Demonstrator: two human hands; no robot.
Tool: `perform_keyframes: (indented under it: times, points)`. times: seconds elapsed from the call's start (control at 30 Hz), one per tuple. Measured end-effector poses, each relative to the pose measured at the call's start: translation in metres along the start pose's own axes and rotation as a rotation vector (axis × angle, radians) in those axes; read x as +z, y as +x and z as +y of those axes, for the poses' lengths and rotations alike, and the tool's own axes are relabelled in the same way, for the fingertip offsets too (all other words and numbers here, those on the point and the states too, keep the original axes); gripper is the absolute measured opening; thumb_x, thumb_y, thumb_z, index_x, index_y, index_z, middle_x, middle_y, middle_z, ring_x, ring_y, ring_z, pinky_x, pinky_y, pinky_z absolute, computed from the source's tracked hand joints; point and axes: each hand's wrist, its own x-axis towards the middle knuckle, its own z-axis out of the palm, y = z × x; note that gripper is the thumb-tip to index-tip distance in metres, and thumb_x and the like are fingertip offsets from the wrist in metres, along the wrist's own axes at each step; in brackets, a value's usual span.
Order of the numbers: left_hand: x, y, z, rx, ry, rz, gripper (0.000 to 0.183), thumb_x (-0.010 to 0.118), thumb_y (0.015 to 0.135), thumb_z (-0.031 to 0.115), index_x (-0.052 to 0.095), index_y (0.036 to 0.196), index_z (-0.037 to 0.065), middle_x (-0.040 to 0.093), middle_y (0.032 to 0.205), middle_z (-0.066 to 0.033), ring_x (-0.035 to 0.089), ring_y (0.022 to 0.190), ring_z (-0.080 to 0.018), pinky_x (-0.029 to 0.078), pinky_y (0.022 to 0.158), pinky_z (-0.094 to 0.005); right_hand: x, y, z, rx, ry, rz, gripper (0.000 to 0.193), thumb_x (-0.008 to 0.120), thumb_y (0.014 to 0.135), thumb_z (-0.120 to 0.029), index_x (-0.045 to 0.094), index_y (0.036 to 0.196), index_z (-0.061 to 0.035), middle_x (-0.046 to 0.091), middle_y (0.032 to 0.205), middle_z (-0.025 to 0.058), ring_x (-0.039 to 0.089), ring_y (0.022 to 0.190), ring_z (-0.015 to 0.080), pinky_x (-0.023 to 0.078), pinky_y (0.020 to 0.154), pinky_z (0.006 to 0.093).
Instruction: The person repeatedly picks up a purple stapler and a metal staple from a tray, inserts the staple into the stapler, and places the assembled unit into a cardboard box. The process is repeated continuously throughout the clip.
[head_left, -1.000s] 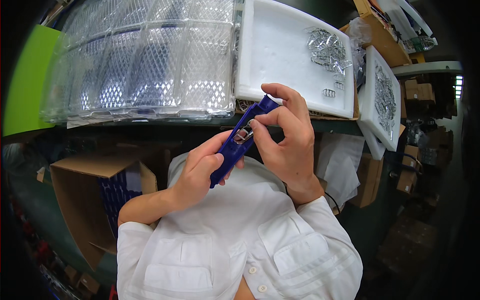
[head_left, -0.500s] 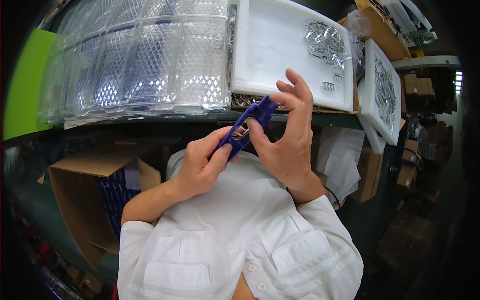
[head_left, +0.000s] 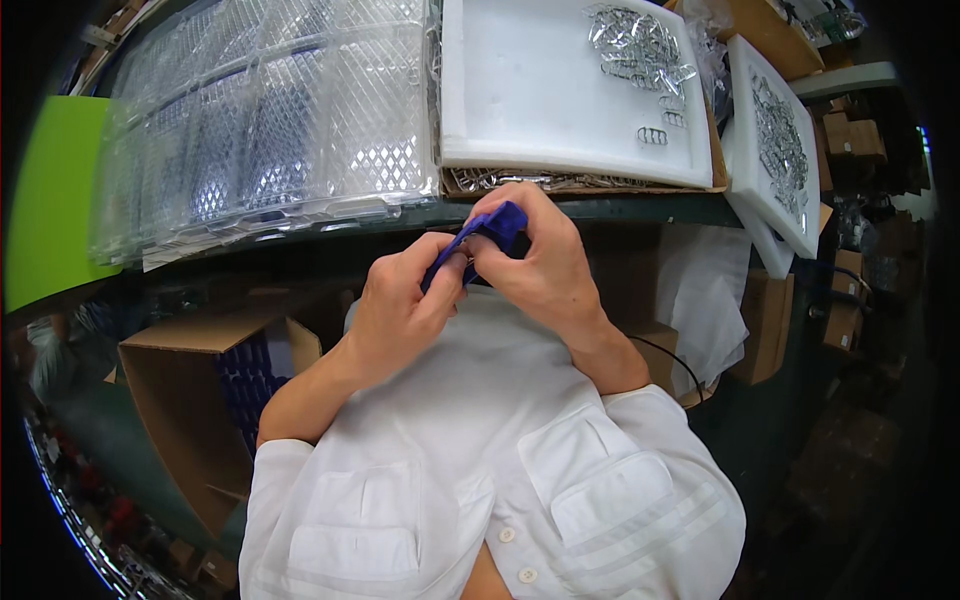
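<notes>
Both hands hold a long blue plastic part [head_left: 503,222] over my lap, just in front of the bench edge. My left hand [head_left: 397,305] pinches its lower end between thumb and fingers. The fingers of my right hand [head_left: 545,268] curl over its upper end, the thumb pressing into the opening in its side. My fingers largely hide that opening and the metal piece inside it. Beyond my hands lies a white foam tray [head_left: 520,90], with a heap of bent wire clips [head_left: 640,50] at its far right and several loose ones nearer.
Stacked clear plastic trays [head_left: 372,110] cover the bench's left, beside a bright green sheet [head_left: 55,200]. A second foam tray [head_left: 745,110] with clips leans at right. Below left, an open cardboard box [head_left: 172,400] holds several blue parts [head_left: 240,375]. White sheeting [head_left: 700,300] hangs at right.
My right hand's raised, spread fingers have closed around the upper end of the blue part. The part has turned, so the metal piece in its opening is now mostly covered.
</notes>
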Motion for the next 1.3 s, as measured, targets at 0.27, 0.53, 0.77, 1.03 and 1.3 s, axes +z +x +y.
perform_keyframes:
  times: [0.27, 0.53, 0.77, 1.03, 1.3]
  points:
    - [-0.005, 0.009, 0.017, -0.063, -0.106, -0.020, 0.019, 0.064, 0.103, 0.011, 0.069, 0.117, -0.001, 0.067, 0.077, -0.0019, 0.061, 0.066, -0.0076, 0.051, 0.061, -0.0267, -0.007, 0.013, 0.015, -0.091, 0.313, -0.047, 0.022, 0.072, 0.090, 0.001, 0.063, 0.110, -0.0008, 0.071, 0.096, 0.0065, 0.069, 0.086, 0.0135, 0.056, 0.079, 0.0306]
    - [-0.032, -0.003, 0.063, 0.434, 0.327, -0.101, 0.064, 0.080, 0.086, -0.001, 0.055, 0.145, -0.003, 0.071, 0.119, -0.0190, 0.072, 0.102, -0.0280, 0.059, 0.091, -0.0366, -0.043, 0.015, 0.011, -0.459, 0.492, -0.099, 0.037, 0.073, 0.077, 0.017, 0.070, 0.110, 0.0003, 0.063, 0.133, 0.0213, 0.062, 0.125, 0.0282, 0.049, 0.107, 0.0394]
    - [-0.026, 0.008, 0.059, 0.530, 0.451, -0.016, 0.068, 0.090, 0.079, 0.001, 0.057, 0.138, -0.002, 0.073, 0.123, -0.0190, 0.075, 0.107, -0.0296, 0.061, 0.091, -0.0370, -0.055, 0.024, 0.016, -0.496, 0.330, 0.000, 0.038, 0.070, 0.077, 0.018, 0.071, 0.110, 0.0000, 0.065, 0.132, 0.0206, 0.065, 0.123, 0.0285, 0.052, 0.104, 0.0383]
    - [-0.013, 0.030, 0.064, 0.526, 0.365, -0.039, 0.055, 0.090, 0.083, 0.009, 0.060, 0.127, -0.001, 0.074, 0.119, -0.0194, 0.077, 0.092, -0.0264, 0.064, 0.077, -0.0334, -0.072, 0.031, 0.026, -0.417, 0.326, 0.027, 0.037, 0.069, 0.078, 0.018, 0.070, 0.110, -0.0005, 0.066, 0.129, 0.0174, 0.066, 0.119, 0.0257, 0.053, 0.099, 0.0338]
    - [0.000, 0.053, 0.074, 0.678, 0.527, -0.090, 0.054, 0.091, 0.080, 0.010, 0.063, 0.125, -0.001, 0.073, 0.118, -0.0231, 0.077, 0.086, -0.0290, 0.063, 0.068, -0.0330, -0.089, 0.034, 0.036, -0.312, 0.473, -0.018, 0.039, 0.065, 0.079, 0.020, 0.068, 0.112, 0.0000, 0.067, 0.125, 0.0162, 0.066, 0.116, 0.0231, 0.054, 0.094, 0.0325]
